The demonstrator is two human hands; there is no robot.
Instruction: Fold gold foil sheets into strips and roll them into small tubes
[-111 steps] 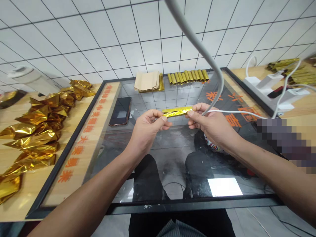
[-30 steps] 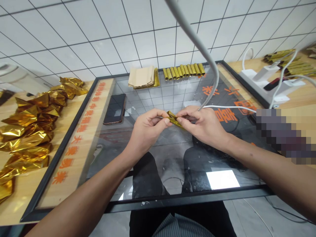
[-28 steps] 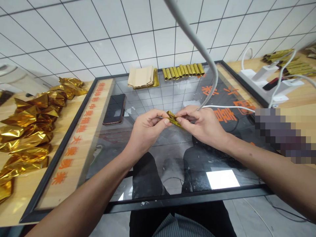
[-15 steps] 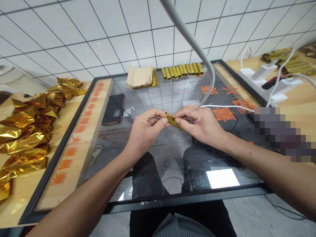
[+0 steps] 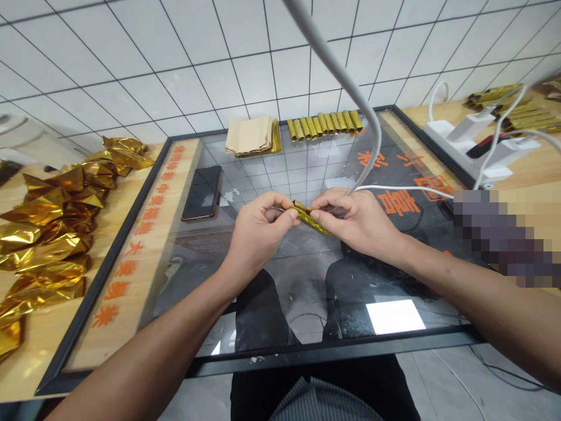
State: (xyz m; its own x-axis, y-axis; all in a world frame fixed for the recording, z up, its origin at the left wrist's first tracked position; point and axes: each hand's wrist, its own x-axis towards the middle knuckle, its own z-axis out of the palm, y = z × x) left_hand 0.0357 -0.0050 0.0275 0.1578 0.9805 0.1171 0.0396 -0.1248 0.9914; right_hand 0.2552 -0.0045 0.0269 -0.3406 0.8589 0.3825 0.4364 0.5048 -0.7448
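Between my two hands is a small gold paper roll point(image 5: 312, 220), tilted so that its lower end points toward my right. My left hand point(image 5: 265, 225) pinches its upper left end between thumb and fingers. Fingertips of my right hand point(image 5: 350, 217) press on its side, with the thumb in front. Both hands are just over the glass panel point(image 5: 280, 280). Behind them, a row of similar gold rolls point(image 5: 324, 126) lies along the panel's far edge. Left of that row is a stack of tan paper sheets point(image 5: 248, 134) with gold showing at its side.
A dark phone point(image 5: 201, 193) lies on the glass to the left. Folded shiny gold foil pieces point(image 5: 48, 234) cover the wood at far left. A white power strip point(image 5: 460, 152) with plugs stands at right, and a thick grey cable point(image 5: 337, 64) hangs down in front.
My fingers have shifted slightly on the gold paper roll, and more of its lower end now shows. Both hands stay in nearly the same place.
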